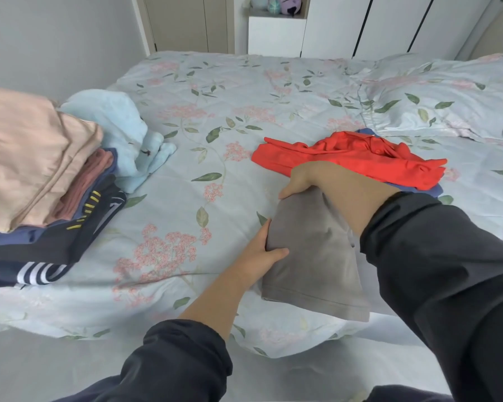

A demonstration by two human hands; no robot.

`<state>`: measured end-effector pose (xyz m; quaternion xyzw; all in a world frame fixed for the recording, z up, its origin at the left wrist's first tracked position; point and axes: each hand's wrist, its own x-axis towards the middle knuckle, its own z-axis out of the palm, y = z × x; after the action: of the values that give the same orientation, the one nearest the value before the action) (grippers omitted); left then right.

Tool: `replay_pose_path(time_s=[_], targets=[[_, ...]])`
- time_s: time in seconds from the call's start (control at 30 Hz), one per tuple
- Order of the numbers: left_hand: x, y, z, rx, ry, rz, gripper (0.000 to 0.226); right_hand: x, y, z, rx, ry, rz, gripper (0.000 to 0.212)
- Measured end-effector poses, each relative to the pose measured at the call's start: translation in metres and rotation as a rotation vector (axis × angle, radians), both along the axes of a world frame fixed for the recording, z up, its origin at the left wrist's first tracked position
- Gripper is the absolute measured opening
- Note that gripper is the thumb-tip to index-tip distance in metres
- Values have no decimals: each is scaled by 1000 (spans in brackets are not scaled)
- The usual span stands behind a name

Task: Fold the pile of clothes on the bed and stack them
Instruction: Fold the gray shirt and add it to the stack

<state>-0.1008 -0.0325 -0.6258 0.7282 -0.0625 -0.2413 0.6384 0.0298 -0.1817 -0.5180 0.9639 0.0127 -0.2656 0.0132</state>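
A folded grey garment (311, 253) is held just above the floral bedspread (215, 111) near the bed's front edge. My left hand (262, 250) grips its left edge, thumb on top and fingers underneath. My right hand (308, 178) grips its far end from above. Behind my right hand lies a crumpled red shirt (346, 158) on top of a blue garment (431, 190). At the left stands a stack of folded clothes (32, 175), pink pieces above dark blue and black ones.
A light blue plush toy (122, 132) lies beside the stack. A pillow (442, 94) in the same floral cloth sits at the back right. A white cabinet and wardrobe doors stand behind the bed. Grey floor shows below the bed's front edge.
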Motion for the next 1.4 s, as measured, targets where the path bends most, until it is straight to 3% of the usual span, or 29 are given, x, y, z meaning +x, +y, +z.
replay_pose_path(time_s=[0.07, 0.13, 0.33, 0.47, 0.6, 0.67, 0.73, 0.77, 0.8, 0.87, 0.93, 1.03, 1.1, 1.2, 1.33, 1.4], targets=[[0, 0, 0, 5, -15, -1, 72, 3, -6, 1, -36, 131, -113, 77], [0, -1, -1, 11, -23, 0, 74, 3, -13, -3, -12, 197, -182, 77], [2, 0, -5, 23, -27, -18, 80, 5, -25, -10, 463, 478, -546, 29], [1, -1, -6, 21, -33, -20, 84, 11, -16, -8, 627, 358, -601, 26], [1, -2, -10, 12, -30, -10, 79, 17, -7, -19, 902, -4, -738, 15], [2, -2, -9, 1, -34, -8, 73, 15, -13, -18, 809, -155, -660, 25], [3, -1, -10, -19, -19, 6, 65, 7, -19, -13, 568, -89, -505, 49], [3, -1, -10, -29, -11, 17, 62, 4, -23, -11, 539, -16, -467, 58], [3, -2, -11, -34, -4, 27, 59, 4, -29, -11, 576, 70, -439, 59], [3, -3, -11, -35, -3, 44, 57, 5, -33, -9, 711, 190, -394, 39], [2, -3, -10, -15, -14, 40, 57, 7, -31, -13, 694, 32, -281, 25], [0, -4, -9, 11, -40, 10, 64, 3, -28, -26, 493, -443, -156, 26], [0, -4, -9, 30, -63, 5, 68, -2, -32, -26, 532, -552, -250, 35], [1, -5, -9, 38, -77, 10, 66, -15, -63, -21, 601, -505, -557, 49], [1, -7, -10, 36, -100, 13, 60, -58, -107, -37, 572, -293, -774, 73], [1, -8, -11, 37, -117, 10, 65, -79, -116, -49, 637, -240, -890, 73]])
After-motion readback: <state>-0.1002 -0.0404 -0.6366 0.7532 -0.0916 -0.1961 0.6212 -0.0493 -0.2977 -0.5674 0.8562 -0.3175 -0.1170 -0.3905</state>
